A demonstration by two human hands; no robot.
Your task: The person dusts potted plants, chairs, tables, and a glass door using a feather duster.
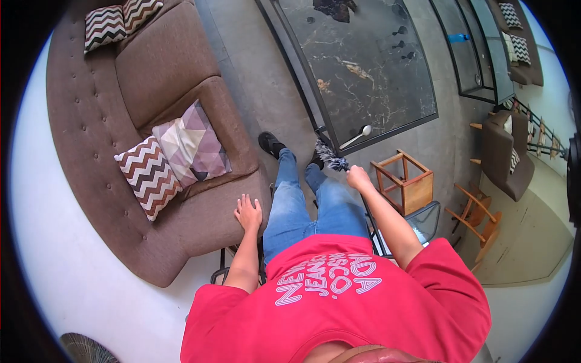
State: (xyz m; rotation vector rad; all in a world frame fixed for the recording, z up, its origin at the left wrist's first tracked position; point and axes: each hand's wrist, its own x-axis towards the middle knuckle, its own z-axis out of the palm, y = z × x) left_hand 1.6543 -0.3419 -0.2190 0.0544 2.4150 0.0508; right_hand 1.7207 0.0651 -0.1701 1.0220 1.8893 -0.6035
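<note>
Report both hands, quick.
Left hand: open, fingers spread, on the sofa.
Right hand: closed, holding the duster.

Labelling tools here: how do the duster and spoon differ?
The duster is shaggy, in mixed dark and pale strands; the spoon is smooth and pale.
The duster is gripped in the right hand; the spoon lies unheld on the table.
The duster's head is bushy; the spoon is slim with a rounded bowl.
</note>
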